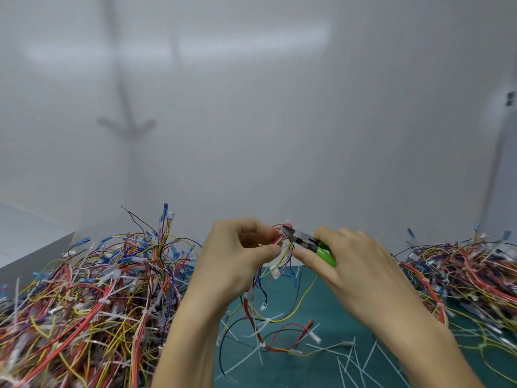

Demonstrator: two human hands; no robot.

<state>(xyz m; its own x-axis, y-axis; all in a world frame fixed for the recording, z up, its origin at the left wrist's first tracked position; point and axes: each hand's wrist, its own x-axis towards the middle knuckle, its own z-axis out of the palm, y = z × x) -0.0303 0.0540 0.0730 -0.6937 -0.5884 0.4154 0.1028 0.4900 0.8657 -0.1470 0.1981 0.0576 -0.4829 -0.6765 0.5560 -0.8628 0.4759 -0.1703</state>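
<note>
My left hand [237, 256] pinches a small wire harness [268, 298] near its top, between thumb and fingers. The harness hangs down in red, yellow and black strands to the green mat [321, 359]. My right hand [361, 273] grips green-handled cutting pliers [310, 243]. The pliers' metal jaws sit at the white cable tie on the harness, just right of my left fingertips. Whether the jaws are closed on the tie is unclear.
A large heap of coloured wire harnesses [84, 303] fills the left side. A second heap [470, 273] lies at the right. Cut white cable ties [352, 359] are scattered on the mat. A white box edge [33, 247] stands far left; a white wall rises behind.
</note>
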